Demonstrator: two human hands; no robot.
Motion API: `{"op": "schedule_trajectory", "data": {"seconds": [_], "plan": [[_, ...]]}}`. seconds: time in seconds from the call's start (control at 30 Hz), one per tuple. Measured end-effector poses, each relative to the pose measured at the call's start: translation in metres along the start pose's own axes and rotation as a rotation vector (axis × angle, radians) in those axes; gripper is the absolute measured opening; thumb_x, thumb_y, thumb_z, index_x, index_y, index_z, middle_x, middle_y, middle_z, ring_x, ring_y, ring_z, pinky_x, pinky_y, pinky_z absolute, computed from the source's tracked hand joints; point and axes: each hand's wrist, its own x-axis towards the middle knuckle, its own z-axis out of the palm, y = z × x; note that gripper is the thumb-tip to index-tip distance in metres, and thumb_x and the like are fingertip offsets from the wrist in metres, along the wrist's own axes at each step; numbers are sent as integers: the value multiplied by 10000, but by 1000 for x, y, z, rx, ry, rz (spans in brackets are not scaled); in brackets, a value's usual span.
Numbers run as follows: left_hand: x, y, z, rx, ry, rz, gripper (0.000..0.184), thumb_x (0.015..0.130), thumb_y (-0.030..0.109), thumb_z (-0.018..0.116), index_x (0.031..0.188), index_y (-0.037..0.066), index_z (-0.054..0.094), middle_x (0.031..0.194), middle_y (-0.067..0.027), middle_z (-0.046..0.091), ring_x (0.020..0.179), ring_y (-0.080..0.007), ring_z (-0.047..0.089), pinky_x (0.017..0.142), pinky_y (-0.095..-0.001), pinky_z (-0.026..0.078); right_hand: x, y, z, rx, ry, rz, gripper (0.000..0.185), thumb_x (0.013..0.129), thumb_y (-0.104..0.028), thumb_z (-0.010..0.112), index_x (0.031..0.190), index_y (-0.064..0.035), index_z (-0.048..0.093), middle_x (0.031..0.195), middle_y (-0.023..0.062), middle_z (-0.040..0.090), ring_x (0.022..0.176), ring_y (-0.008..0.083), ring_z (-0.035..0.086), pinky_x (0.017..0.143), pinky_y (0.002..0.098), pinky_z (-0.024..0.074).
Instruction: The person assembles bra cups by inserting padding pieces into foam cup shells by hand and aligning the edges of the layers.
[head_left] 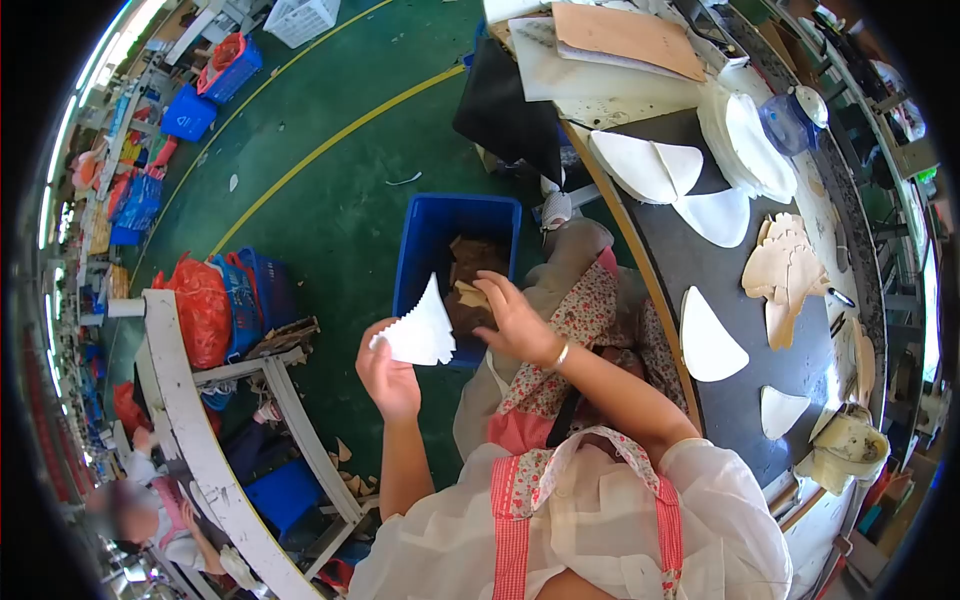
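The left hand (pixel 388 372) has its fingers curled round a fanned stack of white pieces (pixel 420 338) by the blue bin's near-left corner; the right hand (pixel 517 328) spreads its fingers, seemingly empty.

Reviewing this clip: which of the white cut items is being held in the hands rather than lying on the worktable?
The jagged-edged white bundle in the left hand; the others, such as the large half-round piece, lie on the dark tabletop.
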Motion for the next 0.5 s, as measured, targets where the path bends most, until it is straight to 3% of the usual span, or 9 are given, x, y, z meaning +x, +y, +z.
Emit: {"op": "schedule_trajectory", "data": {"seconds": [0.13,0.2,0.23,0.27,0.3,0.37,0.4,0.43,0.5], "plan": [[-18,-27,34,41,-44,-148,230,885,55,518,1068,-83,526,971,-105,566,914,-164,563,825,-310,451,-6,-55,-52,126,76,-205,501,685,-66,750,1086,11,460,1155,191,460,1047,387,491,877,422,458],[-24,-39,58,115,-280,-175,239,847,122,607,994,-57,550,969,-80,550,896,-141,531,805,-277,425,-24,-63,-78,38,17,-195,446,656,-68,752,997,-2,471,1096,162,490,961,357,542,798,400,495],[-23,-43,68,124,-410,-150,253,821,135,645,969,-50,558,975,-79,550,896,-138,524,806,-269,418,-29,-65,-89,19,122,-236,416,617,-41,746,948,-3,497,1037,169,514,895,361,552,752,404,496],[-24,-48,75,113,-435,-206,440,724,247,801,955,-46,569,997,-85,549,914,-148,529,816,-274,417,-35,-67,-106,-63,122,-255,384,604,-37,731,910,-4,503,1010,167,524,882,351,561,736,405,498],[-20,-52,85,240,-567,-114,647,727,486,766,1018,-48,545,1020,-95,548,923,-157,539,776,-266,421,-44,-71,-126,-139,114,-275,351,590,-32,716,872,-5,509,984,165,535,870,341,570,719,407,501],[-13,-34,125,11,-615,-313,899,459,544,883,1057,-55,582,1046,-108,561,963,-178,552,832,-293,435,-63,-75,-160,-367,252,-300,339,528,-42,668,805,-12,475,971,159,517,845,316,558,672,399,509],[-3,-43,115,57,-690,-248,972,423,571,880,1095,-65,579,1040,-98,571,952,-197,572,822,-318,456,-72,-78,-180,-430,352,-249,286,552,-8,641,783,-12,474,937,158,531,796,318,565,651,386,500],[6,-44,110,216,-762,-167,832,544,486,875,1120,-38,584,1010,-99,582,929,-194,581,804,-337,469,-86,-76,-194,-506,510,-153,260,564,48,612,778,-17,479,914,153,544,784,312,569,642,373,495],[10,-46,116,881,-754,-173,567,686,284,798,1129,-2,591,977,-118,583,894,-216,589,790,-351,479,-109,-87,-231,-625,736,44,224,642,94,612,813,-16,517,884,158,592,750,297,591,648,363,494]]}}
